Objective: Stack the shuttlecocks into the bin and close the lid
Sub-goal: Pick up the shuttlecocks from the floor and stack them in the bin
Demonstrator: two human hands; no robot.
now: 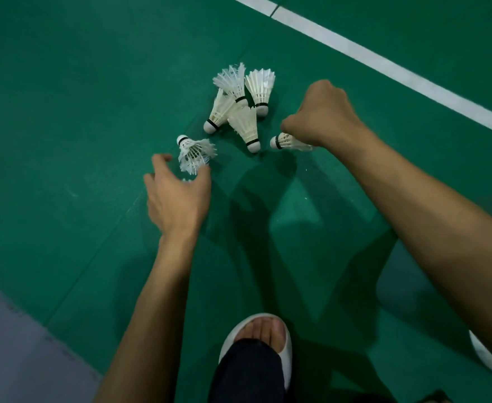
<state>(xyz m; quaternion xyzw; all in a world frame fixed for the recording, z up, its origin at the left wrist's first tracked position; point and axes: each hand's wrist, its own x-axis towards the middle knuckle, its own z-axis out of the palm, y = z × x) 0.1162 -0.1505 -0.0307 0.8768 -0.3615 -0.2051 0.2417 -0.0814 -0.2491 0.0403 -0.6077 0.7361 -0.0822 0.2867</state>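
Early stage. All six seen lie on court floor (64,112), none binned; bin, lid not in view. Hands apart: left hand (178,196) spread open, thumb at frayed shuttlecock (194,154); right hand (323,112) curled round skirt of lone shuttlecock (285,141). Cluster of four (243,120), toward white line (384,64), untouched.

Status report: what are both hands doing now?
Left hand open, reaching frayed shuttlecock. Right hand grips second shuttlecock. Pile of four on floor. No bin in view.

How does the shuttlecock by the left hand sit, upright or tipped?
Tipped. The shuttlecock lies on its side on the green floor, cork away from the left hand, feathers toward it.
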